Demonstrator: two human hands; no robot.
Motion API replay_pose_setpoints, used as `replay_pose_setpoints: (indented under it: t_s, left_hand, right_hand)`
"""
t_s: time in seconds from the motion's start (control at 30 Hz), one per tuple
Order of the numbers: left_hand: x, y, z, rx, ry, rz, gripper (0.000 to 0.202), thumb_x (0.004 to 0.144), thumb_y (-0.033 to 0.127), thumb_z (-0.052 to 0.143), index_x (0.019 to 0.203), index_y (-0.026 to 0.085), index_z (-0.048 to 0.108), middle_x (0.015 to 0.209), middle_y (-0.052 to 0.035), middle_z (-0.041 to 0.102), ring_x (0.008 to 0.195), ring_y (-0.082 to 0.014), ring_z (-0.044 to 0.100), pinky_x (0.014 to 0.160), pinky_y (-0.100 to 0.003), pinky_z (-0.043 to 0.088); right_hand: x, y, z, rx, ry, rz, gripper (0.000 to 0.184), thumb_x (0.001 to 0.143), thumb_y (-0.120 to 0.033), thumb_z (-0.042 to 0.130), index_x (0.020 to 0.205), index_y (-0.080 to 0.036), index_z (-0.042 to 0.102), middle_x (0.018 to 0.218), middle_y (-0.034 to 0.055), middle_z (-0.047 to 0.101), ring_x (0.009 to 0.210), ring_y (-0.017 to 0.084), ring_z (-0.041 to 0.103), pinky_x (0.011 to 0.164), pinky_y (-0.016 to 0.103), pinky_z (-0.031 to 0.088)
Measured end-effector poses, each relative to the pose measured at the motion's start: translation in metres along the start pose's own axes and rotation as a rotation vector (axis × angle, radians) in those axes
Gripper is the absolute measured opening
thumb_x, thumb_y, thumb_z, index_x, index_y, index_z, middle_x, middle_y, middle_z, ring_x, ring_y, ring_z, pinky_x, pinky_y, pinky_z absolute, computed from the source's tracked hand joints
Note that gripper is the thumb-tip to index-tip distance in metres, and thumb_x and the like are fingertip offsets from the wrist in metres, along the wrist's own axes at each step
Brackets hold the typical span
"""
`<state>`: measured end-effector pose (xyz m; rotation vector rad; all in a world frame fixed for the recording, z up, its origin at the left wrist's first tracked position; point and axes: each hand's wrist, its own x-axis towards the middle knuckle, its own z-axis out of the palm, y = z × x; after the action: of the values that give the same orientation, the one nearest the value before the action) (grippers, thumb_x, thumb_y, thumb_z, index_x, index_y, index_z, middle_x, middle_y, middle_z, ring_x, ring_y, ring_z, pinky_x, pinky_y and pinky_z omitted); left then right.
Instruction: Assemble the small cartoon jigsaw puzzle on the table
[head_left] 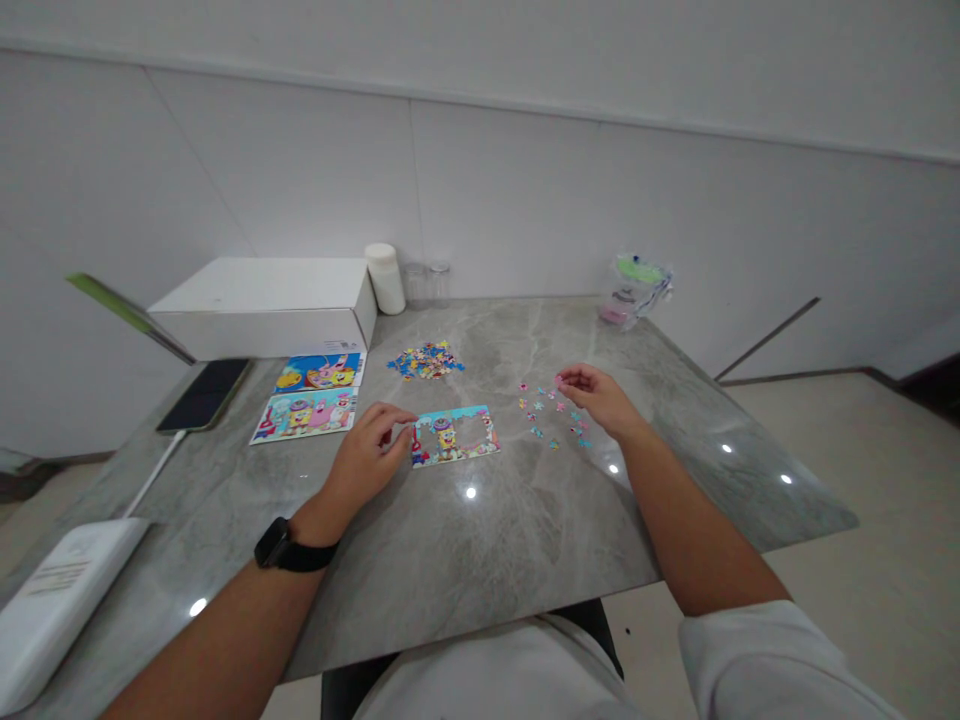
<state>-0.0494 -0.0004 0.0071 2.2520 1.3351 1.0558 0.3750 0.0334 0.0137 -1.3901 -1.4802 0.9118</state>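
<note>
The right hand [592, 395] pinches a pink piece [559, 381] by loose pieces [560, 407]; the left hand [370, 445], fingers parted, touches the puzzle [445, 437] on the worktop [525, 540]. Pieces seem light, stiff; best held edgewise.

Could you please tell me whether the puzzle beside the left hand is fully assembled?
No, the puzzle beside the left hand has an unfilled gap in its right half.
</note>
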Motion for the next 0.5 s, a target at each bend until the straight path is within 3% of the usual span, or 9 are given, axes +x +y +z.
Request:
replay_pose_setpoints:
  t_s: [0.1,0.27,0.4,0.5]
  left_hand:
    - [0.020,0.015,-0.017,0.036,0.133,0.039,0.024,0.099,0.032,0.057,0.110,0.021,0.074,0.113,-0.0079,0.064,0.079,-0.0157,0.057,0.070,-0.031,0.048]
    - [0.066,0.059,-0.046,-0.010,0.186,0.084,0.022,0.097,0.033,0.064,0.113,0.022,0.074,0.106,-0.0051,0.064,0.079,-0.0145,0.058,0.067,-0.028,0.048]
    - [0.094,0.089,-0.047,-0.069,0.177,0.135,0.017,0.099,0.031,0.063,0.108,0.022,0.074,0.109,-0.0054,0.064,0.088,-0.0153,0.062,0.073,-0.027,0.052]
    - [0.104,0.097,-0.038,-0.103,0.175,0.124,0.018,0.097,0.029,0.067,0.113,0.021,0.070,0.107,-0.0048,0.066,0.088,-0.0155,0.063,0.074,-0.028,0.053]
  right_hand:
    - [0.008,-0.026,0.016,-0.065,0.009,-0.134,0.039,0.080,-0.051,0.078,0.105,-0.023,0.069,0.094,0.0042,0.071,0.084,0.018,0.065,0.077,0.033,0.053]
    - [0.031,-0.088,0.045,-0.030,-0.052,-0.327,0.039,0.082,-0.046,0.079,0.111,-0.024,0.064,0.092,0.0020,0.069,0.079,0.016,0.063,0.071,0.031,0.050]
    - [0.042,-0.131,0.082,0.064,-0.082,-0.432,0.038,0.084,-0.044,0.078,0.112,-0.025,0.060,0.093,0.0016,0.069,0.078,0.016,0.062,0.069,0.029,0.049]
    - [0.043,-0.144,0.111,0.119,-0.085,-0.480,0.035,0.087,-0.044,0.076,0.112,-0.026,0.059,0.094,0.0015,0.068,0.080,0.016,0.062,0.069,0.030,0.049]
